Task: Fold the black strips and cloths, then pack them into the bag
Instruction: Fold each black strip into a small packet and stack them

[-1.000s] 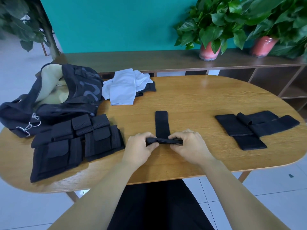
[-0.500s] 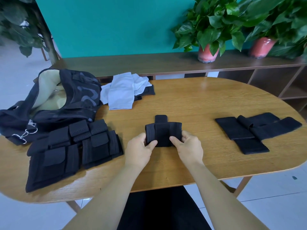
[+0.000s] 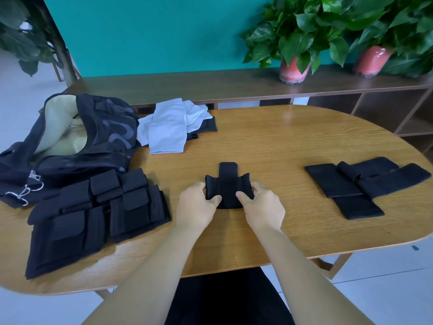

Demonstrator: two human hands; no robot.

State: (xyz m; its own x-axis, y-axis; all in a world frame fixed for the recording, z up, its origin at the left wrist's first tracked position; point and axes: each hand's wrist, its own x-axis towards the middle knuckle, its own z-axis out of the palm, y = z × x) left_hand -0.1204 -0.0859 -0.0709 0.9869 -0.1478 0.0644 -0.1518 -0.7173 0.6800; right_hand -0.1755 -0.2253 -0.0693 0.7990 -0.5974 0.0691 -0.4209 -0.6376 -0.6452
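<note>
A black strip [image 3: 228,184] lies folded at the middle of the wooden table [image 3: 281,146], its far end sticking out beyond the fold. My left hand [image 3: 196,206] pinches the fold's left side and my right hand [image 3: 261,207] pinches its right side. A stack of folded black strips [image 3: 93,214] sits at the left. Loose black strips [image 3: 360,184] lie overlapped at the right. The open black bag [image 3: 70,139] with a pale lining rests at the far left.
White cloths [image 3: 171,127] lie over a black cloth [image 3: 207,125] behind the bag's right side. A low wooden shelf [image 3: 210,85] with two potted plants [image 3: 295,41] runs behind the table. The table's near edge is just below my wrists.
The strip was a long band with its near end rolled between my hands. I folded it up and away, so only a short tab shows beyond the fold now.
</note>
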